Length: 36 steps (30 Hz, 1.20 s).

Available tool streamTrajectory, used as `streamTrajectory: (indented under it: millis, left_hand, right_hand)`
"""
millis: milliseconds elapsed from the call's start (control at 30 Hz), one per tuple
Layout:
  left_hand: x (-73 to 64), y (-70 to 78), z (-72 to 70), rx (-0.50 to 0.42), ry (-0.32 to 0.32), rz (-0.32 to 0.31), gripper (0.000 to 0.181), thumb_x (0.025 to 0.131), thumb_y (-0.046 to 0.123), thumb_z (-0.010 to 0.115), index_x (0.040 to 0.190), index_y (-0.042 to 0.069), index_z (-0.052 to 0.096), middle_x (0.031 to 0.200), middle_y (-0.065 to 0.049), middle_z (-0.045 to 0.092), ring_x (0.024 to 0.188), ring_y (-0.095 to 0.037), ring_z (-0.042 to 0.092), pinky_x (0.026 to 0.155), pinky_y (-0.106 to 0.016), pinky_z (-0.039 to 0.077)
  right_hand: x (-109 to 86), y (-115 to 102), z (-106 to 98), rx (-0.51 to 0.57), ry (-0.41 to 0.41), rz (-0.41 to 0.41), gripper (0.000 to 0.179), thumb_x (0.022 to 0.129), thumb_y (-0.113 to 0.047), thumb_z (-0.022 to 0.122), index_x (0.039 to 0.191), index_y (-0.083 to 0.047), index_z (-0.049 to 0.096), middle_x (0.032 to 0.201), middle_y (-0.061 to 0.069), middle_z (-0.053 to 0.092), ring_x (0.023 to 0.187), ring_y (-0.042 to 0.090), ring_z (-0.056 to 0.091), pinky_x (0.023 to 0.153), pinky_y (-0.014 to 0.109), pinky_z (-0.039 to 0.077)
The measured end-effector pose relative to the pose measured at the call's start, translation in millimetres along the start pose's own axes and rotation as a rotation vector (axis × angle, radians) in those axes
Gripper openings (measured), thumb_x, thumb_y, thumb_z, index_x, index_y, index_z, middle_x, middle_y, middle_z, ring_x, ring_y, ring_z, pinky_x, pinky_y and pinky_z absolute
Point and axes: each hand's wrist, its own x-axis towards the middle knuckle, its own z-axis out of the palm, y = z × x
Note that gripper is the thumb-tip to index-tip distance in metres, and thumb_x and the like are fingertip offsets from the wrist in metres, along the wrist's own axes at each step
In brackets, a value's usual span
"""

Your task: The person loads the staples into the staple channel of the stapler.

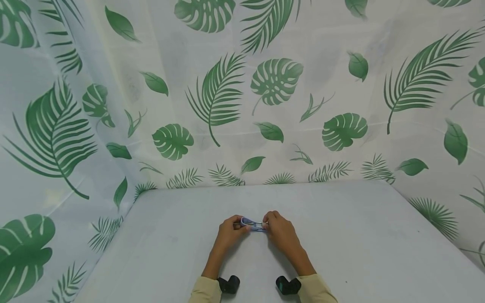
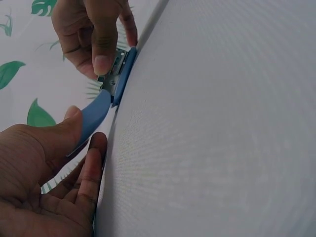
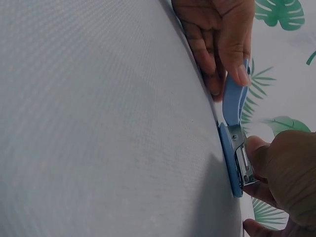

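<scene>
A blue stapler (image 1: pixel 248 221) lies on the table between both hands, its top swung open. In the left wrist view its blue top cover (image 2: pixel 95 116) tilts up from the metal magazine (image 2: pixel 111 81), while the blue base (image 2: pixel 126 71) rests along the tabletop. My left hand (image 1: pixel 228 232) pinches the raised cover between thumb and fingers. At the other end, my right hand (image 1: pixel 281 232) grips the metal part; in the right wrist view its thumb presses against the magazine (image 3: pixel 243 160). The inside of the magazine is too small to make out.
The pale grey tabletop (image 1: pixel 170 252) stretches out on all sides of the hands. A white curtain with green leaves (image 1: pixel 235 105) hangs behind and along both sides. Black wrist devices (image 1: pixel 230 285) sit at the cuffs of the yellowish sleeves (image 1: pixel 206 289).
</scene>
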Motion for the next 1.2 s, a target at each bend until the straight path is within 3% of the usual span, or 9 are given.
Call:
streamTrajectory:
  millis: [333,1200]
  left_hand:
    - [1.6,0.5,0.4,-0.003,-0.003,-0.012,0.030,0.087,0.017,0.075,0.109,0.000,0.067,0.104,-0.014,0.071,0.091,-0.021,0.068,0.078,-0.036,0.056]
    - [1.0,-0.8,1.8,-0.001,0.002,-0.004,0.031,0.086,0.017,0.075,0.110,0.000,0.067,0.105,-0.014,0.071,0.092,-0.023,0.069,0.079,-0.037,0.056]
  right_hand:
    - [1.5,1.5,0.0,0.001,0.011,-0.017,0.018,0.082,-0.010,0.077,0.090,-0.009,0.061,0.086,0.004,0.061,0.065,0.011,0.048,0.058,0.030,0.045]
    - [1.9,0.0,-3.4,0.024,-0.055,0.029,0.015,0.083,-0.010,0.077,0.090,-0.010,0.064,0.089,0.003,0.063,0.068,0.011,0.050,0.063,0.031,0.048]
